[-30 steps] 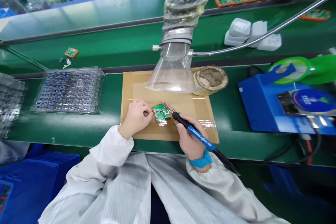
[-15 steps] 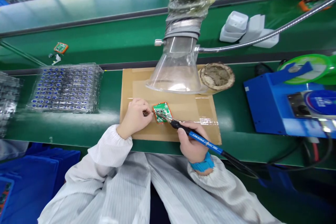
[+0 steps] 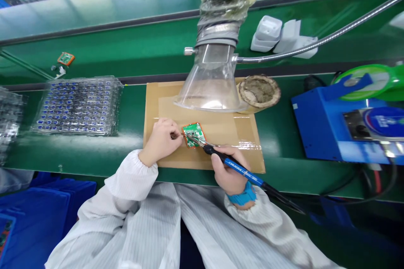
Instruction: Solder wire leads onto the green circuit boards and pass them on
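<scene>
Left: clear tray (image 3: pixel 75 107). Centre: left hand (image 3: pixel 164 139) pinched at fingertips, contents unclear, by circuit board (image 3: pixel 198 129); funnel hood (image 3: pixel 210 88) above in frame. Soldering iron (image 3: pixel 241 170) tip over board's left part, top edge a second ago; right hand (image 3: pixel 229 178) wrapped round handle. Far right: blue box (image 3: pixel 311 124).

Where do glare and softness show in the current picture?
Head view: glare whitens the clear tape on the cardboard and the lower rim of the clear hood; head view: lettering on the soldering iron is too soft to read.
</scene>
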The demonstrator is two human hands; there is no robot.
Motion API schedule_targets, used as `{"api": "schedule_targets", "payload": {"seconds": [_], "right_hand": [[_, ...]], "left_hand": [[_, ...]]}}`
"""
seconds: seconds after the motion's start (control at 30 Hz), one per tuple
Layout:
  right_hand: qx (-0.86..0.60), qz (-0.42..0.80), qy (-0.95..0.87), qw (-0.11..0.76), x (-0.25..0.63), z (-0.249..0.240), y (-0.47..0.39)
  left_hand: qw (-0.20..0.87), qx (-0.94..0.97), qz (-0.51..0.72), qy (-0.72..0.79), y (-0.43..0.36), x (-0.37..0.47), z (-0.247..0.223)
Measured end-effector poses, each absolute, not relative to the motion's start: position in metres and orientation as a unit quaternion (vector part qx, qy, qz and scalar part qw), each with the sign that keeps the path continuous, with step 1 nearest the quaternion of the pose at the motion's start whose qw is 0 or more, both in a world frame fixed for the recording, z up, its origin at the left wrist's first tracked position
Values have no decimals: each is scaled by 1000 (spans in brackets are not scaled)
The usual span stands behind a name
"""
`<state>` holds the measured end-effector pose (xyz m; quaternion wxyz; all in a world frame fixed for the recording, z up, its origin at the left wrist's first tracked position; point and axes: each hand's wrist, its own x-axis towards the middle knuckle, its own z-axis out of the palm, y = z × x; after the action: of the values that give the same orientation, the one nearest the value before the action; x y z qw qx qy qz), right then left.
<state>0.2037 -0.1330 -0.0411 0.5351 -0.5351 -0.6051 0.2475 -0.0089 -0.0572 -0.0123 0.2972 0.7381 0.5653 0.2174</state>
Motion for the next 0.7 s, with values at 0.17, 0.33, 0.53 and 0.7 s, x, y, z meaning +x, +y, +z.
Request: {"api": "schedule_targets", "payload": {"seconds": [0.17,0.33,0.53,0.7], "right_hand": [[-538,242,-616,522,203,-39,-134],[-543,247,-613,518,204,-40,-133],[-538,253,-614,520,204,-43,-133],[-539,251,-613,520,205,-42,-133]], "left_hand": [[296,736,218,568,-57,-9,-12],[296,736,217,568,-58,-9,-13],[295,739,221,564,-57,-10,-13],[294,741,225,560,-57,-11,-15]]}}
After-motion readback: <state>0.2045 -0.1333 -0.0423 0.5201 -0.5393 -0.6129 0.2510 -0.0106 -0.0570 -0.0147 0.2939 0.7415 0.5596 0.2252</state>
